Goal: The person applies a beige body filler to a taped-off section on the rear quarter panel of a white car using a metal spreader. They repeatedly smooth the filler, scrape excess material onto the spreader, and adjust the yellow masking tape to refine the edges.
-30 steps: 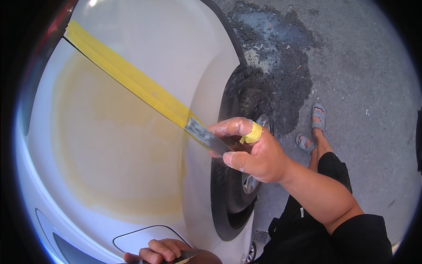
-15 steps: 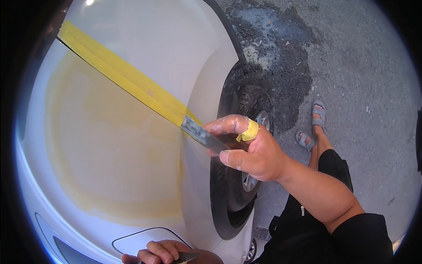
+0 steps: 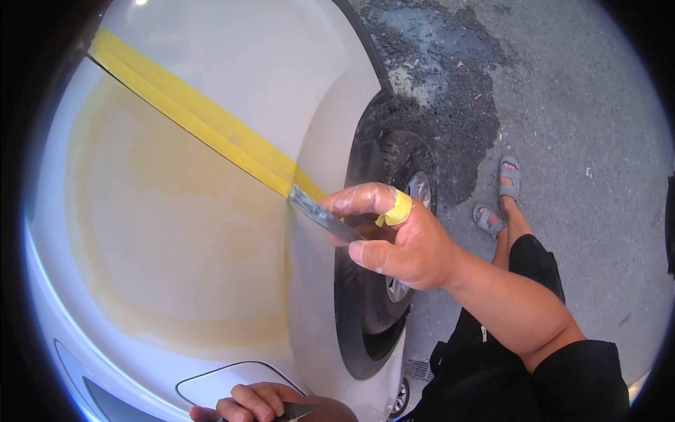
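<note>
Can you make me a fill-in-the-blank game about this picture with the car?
1. The right hand holds a flat metal ____ against the white car panel.
2. The strip of masking tape across the panel is ____ in colour.
3. The finger wrapped with tape belongs to the ____ hand.
4. The left hand rests near the fuel flap at the ____ edge of the picture.

Missing words: scraper; yellow; right; bottom

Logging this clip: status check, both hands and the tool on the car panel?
Right hand gripping flat metal spreader, blade edge on white car panel beside yellow tape strip. Left hand low, holding a second blade, mostly out of frame. Nothing in the way.
</note>
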Demonstrator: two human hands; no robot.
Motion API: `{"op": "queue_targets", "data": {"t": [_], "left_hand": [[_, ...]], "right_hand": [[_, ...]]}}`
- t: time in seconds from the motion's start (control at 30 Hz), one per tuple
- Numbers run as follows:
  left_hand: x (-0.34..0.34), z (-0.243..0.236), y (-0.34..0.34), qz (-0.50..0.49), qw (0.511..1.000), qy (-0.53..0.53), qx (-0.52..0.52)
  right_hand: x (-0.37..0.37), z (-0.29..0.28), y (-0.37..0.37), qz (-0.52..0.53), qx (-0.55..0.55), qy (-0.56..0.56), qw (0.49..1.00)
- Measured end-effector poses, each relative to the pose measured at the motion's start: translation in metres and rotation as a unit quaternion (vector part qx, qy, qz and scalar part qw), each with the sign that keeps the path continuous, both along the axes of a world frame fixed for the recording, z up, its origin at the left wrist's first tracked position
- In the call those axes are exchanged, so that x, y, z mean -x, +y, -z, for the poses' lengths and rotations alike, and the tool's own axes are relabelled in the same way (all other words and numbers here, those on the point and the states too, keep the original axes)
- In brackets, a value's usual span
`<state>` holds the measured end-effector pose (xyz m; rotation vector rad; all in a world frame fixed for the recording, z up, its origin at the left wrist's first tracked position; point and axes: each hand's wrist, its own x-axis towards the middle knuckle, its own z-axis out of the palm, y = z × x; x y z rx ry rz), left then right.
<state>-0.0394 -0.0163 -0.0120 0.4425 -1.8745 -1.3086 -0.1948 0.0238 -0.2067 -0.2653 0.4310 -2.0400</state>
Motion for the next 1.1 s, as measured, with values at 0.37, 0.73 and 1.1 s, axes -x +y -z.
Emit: {"op": "queue_targets", "data": {"t": [0.37, 0.73, 1.1], "left_hand": [[-0.006, 0.0, -0.002, -0.024, 0.999, 0.002, 0.021], [0.006, 0.003, 0.009, -0.135, 0.987, -0.078, -0.049], [0.001, 0.005, 0.007, -0.125, 0.988, -0.073, -0.052]], "right_hand": [[-0.019, 0.007, 0.006, -0.002, -0.023, -0.013, 1.0], [-0.011, -0.026, 0.05, 0.042, 0.077, 0.16, 0.983], [-0.014, 0.007, 0.058, 0.028, -0.018, 0.111, 0.993]]}}
